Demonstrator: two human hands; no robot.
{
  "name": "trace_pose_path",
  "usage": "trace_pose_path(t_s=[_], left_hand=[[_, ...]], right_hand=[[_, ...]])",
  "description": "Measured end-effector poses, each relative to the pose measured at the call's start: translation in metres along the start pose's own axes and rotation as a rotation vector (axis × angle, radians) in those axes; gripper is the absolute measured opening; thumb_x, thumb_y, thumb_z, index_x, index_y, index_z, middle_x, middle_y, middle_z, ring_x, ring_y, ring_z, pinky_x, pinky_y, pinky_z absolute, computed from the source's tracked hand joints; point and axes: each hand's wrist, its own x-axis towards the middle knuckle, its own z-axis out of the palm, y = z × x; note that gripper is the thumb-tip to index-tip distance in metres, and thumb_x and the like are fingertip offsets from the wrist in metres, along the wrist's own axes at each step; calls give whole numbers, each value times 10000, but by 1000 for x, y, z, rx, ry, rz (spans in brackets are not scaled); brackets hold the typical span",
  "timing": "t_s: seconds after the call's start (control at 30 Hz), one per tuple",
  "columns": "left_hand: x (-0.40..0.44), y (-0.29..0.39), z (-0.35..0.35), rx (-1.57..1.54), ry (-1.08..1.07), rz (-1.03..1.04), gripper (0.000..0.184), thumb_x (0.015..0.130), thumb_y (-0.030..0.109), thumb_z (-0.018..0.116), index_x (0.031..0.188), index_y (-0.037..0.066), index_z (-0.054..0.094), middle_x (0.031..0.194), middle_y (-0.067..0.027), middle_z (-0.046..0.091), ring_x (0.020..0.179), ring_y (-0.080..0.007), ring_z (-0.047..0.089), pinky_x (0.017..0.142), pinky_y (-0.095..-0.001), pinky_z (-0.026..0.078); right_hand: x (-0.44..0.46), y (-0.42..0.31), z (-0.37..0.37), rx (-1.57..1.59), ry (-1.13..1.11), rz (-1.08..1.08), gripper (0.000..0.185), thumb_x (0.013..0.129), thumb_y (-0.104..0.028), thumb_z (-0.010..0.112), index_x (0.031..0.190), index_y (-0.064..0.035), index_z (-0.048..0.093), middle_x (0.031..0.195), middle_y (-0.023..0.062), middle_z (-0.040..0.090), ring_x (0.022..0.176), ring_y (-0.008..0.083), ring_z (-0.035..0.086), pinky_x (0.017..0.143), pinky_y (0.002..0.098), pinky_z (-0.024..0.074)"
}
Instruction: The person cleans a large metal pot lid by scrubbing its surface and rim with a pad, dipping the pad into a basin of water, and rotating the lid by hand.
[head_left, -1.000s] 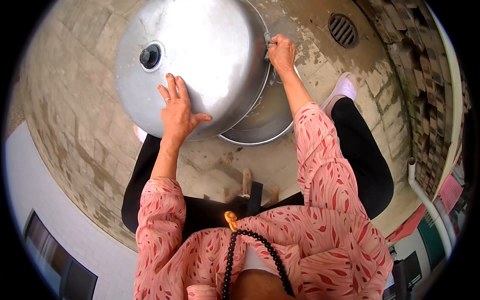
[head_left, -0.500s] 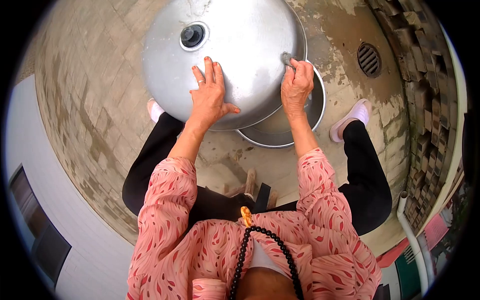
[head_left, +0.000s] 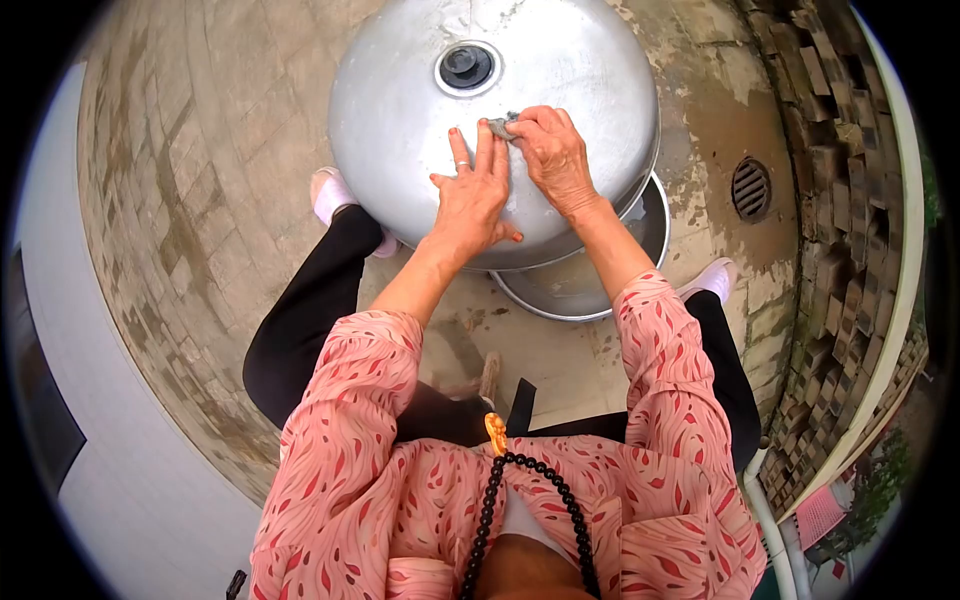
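A large domed metal pot lid [head_left: 400,110] with a black knob [head_left: 466,65] lies in front of me. My left hand [head_left: 474,200] rests on its near side, fingers spread and pressed to the metal. Just right of those fingertips, my right hand [head_left: 555,158] pinches a small grey scouring pad [head_left: 503,127] against the lid below the knob. Partly under the lid, a round metal basin [head_left: 575,290] shows its near rim and some cloudy liquid inside.
A drain grate [head_left: 751,189] is set in the wet paving at the right. Stacked bricks or wood pieces [head_left: 840,200] line the right edge. My feet in light shoes [head_left: 330,195] stand on either side of the lid. A wooden leg [head_left: 490,375] shows below me.
My right hand has moved the scouring pad from the lid's right edge leftward to beside my left fingertips. My left hand stays spread on the lid. The view has shifted.
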Motion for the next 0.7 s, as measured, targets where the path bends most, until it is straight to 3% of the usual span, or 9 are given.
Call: trace_pose_path(t_s=[0.07, 0.13, 0.23, 0.37, 0.43, 0.5, 0.57, 0.7], left_hand=[[-2, -4, 7, -10, 34, 27, 1294, 471, 443, 914, 1456, -52, 236, 1559, -255, 114, 1390, -552, 153, 828, -676, 504], [-2, -3, 7, -28, 49, 31, 1243, 499, 424, 909, 1444, -63, 267, 1551, -257, 138, 1392, -547, 157, 849, -700, 478], [0, 1, -1, -9, -10, -8, 1243, 501, 425, 905, 1442, -71, 262, 1543, -257, 156, 1392, -544, 161, 857, -697, 477], [-2, 1, 6, -44, 26, 8, 1223, 511, 420, 901, 1434, -78, 273, 1538, -261, 164, 1393, -541, 163, 863, -695, 476], [-6, -5, 14, -47, 79, 48, 1203, 524, 407, 900, 1431, -80, 277, 1537, -264, 163, 1393, -540, 163, 868, -698, 472], [-5, -5, 13, -39, 75, 32, 1191, 536, 408, 896, 1430, -80, 279, 1539, -262, 163, 1396, -533, 170, 879, -701, 461], [-4, -1, 8, -11, 40, 11, 1192, 535, 417, 893, 1431, -78, 282, 1542, -257, 162, 1397, -529, 173, 884, -699, 458], [-4, -3, 9, -41, 64, 14, 1183, 537, 417, 893, 1430, -72, 292, 1545, -246, 165, 1395, -530, 179, 879, -696, 461]], right_hand=[[21, 30, -19, -55, -7, -13, 120, 776, -24, 658, 882, -73, 685, 907, 68, 613, 887, 270, 588, 795, 372, 503], [48, 80, -32, -229, 155, 194, 156, 762, -20, 669, 904, -78, 693, 936, 99, 611, 890, 296, 578, 819, 402, 492], [48, 58, -4, -266, 221, 277, 156, 747, -20, 682, 891, -82, 690, 953, 101, 599, 912, 296, 572, 831, 409, 489], [31, -2, 28, 28, -89, -31, 143, 747, -44, 693, 881, -92, 690, 930, 58, 608, 915, 283, 580, 836, 399, 493], [53, 30, 12, -58, -46, -20, 137, 766, -75, 691, 902, -92, 699, 934, 68, 623, 909, 285, 591, 833, 402, 494], [66, 90, -8, -259, 106, 181, 169, 786, -60, 676, 953, -87, 682, 980, 85, 629, 943, 291, 580, 827, 393, 477], [58, 75, -9, -365, 184, 209, 174, 749, -38, 696, 913, -95, 694, 966, 87, 622, 935, 301, 567, 845, 406, 481], [5, 4, 0, -126, 8, 109, 220, 729, -4, 701, 920, -107, 666, 967, 60, 606, 927, 290, 561, 836, 397, 481]])
